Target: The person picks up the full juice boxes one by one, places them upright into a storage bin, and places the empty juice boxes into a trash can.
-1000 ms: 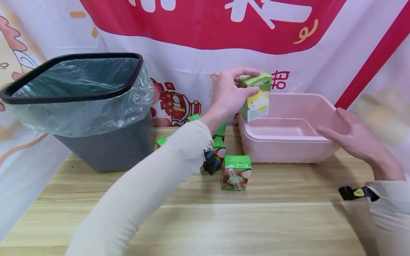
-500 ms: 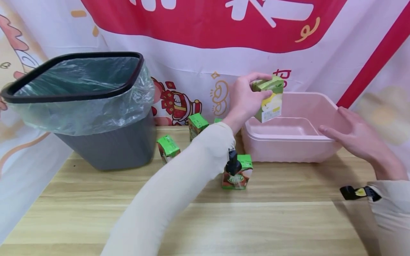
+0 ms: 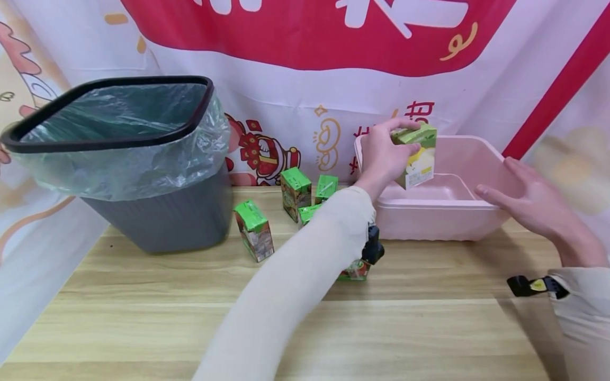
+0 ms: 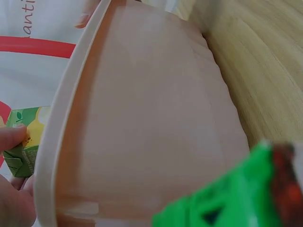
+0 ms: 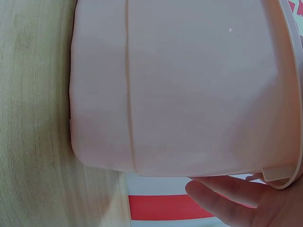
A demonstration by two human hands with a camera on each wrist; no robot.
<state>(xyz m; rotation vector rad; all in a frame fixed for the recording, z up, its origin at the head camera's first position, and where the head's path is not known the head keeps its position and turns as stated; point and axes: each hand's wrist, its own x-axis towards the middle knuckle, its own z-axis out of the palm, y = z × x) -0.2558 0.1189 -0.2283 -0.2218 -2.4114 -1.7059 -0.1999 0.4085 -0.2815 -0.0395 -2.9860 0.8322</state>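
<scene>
My left hand holds a green and yellow juice carton by its upper part, thumb in front and fingers behind. The carton is over the opening of the pink plastic bin, and its print faces the head camera. At the bin's right end, my right hand rests with its thumb over the rim and its fingers stretched along the outer side. The right wrist view shows those fingers fairly straight beside the wall. In the left wrist view the bin wall hides part of the left hand.
Several green-topped drink cartons, among them a left one and a back one, stand on the wooden table. My left forearm partly covers others. A grey waste bin with a plastic liner stands left. Printed cloth hangs behind.
My left hand has moved right and slightly down with the juice carton, from the bin's left rim to over its inside. Cartons behind the forearm have come into view. The right hand has hardly moved.
</scene>
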